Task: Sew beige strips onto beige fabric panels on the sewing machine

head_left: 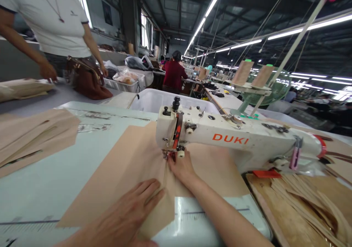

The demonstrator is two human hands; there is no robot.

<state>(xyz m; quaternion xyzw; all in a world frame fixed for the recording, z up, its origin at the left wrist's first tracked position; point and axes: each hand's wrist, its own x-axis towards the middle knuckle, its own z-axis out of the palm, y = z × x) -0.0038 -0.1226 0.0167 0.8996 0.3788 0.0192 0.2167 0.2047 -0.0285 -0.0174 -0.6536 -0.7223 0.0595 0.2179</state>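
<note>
A large tan panel point(129, 148), which looks like leather or stiff cloth, lies under the needle area of a white DUKI sewing machine point(203, 129). A narrow strip or seam line runs down the panel from the presser foot point(165, 153). My left hand point(129, 206) rests flat on the near part, fingers stretched out. Close beside the presser foot, my right hand point(181, 166) has its fingers bent and drawn together at the strip. The machine head partly hides those fingertips, so what they grip is unclear.
Cut tan pieces point(35, 137) lie at left. Tan strips point(316, 203) sit on a wooden board point(264, 192) at right. Behind the machine are a white bin point(148, 97) and thread cones point(242, 72). A person point(60, 26) stands across the table near a brown bag point(88, 80).
</note>
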